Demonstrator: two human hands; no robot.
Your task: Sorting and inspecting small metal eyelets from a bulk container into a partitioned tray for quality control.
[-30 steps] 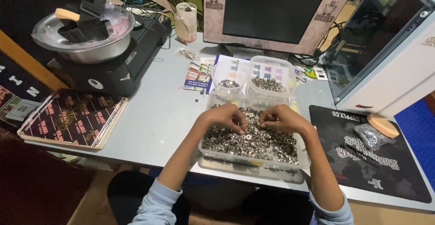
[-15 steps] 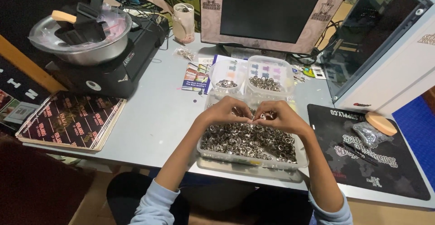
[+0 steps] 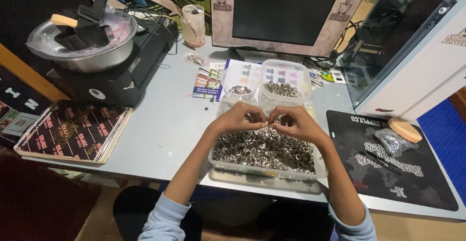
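Grey desk: ring tray lies long axis left-right.

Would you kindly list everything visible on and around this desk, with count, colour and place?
metal rings: a heap, silver, filling the near tray
clear tray: one, desk front centre
small clear tubs: two, rings inside, behind the tray
monitor: one, dark screen, pale patterned frame, back centre
metal bowl: one, silver, on a black machine at left
black machine: one, back left
dark patterned sheets: a stack, left edge
black mat: one, right
tan disc: one, on the mat
cup: one, pale, beside the monitor
left hand: over the rings
right hand: fingertips meeting the left's
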